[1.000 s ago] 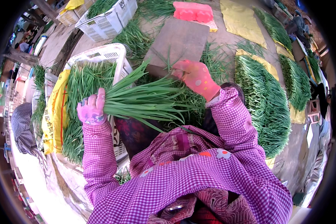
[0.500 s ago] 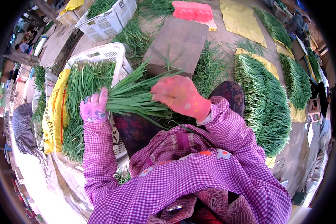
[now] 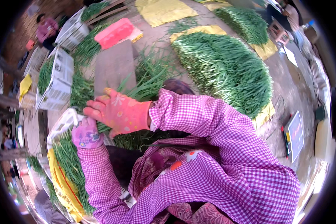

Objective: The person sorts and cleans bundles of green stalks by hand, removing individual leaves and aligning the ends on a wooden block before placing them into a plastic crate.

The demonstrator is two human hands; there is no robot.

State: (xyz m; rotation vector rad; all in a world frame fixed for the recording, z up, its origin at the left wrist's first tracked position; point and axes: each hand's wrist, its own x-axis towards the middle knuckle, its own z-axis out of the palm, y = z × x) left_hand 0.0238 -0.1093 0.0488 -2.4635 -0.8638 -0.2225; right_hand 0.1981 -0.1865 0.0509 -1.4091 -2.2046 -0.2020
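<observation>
My left hand point(image 3: 87, 133), in a purple flowered glove, is closed round the stem end of a bunch of green chives point(image 3: 142, 90), beside the rim of a white crate point(image 3: 59, 128). My right hand point(image 3: 119, 113), in an orange-pink spotted glove, lies across the bunch close to my left hand. Its fingers are stretched out and apart, and it hides the bunch's middle. Long leaf tips show beyond the right glove. More chives point(image 3: 69, 158) fill the crate, with a yellow sack point(image 3: 63, 186) along its outer side.
A brown board point(image 3: 114, 65) stands ahead, with a pink pad point(image 3: 114, 33) behind it. Loose chives point(image 3: 153, 67) lie around. To the right, a large chive pile point(image 3: 227, 71) rests on yellow sacking. Another white crate point(image 3: 56, 80) is at far left; a person point(image 3: 47, 30) sits beyond.
My view has swung right, shifting the surroundings leftward. My right hand has come leftward along the bunch, close to my left hand, and its fingers have spread. The left stays closed on the chives.
</observation>
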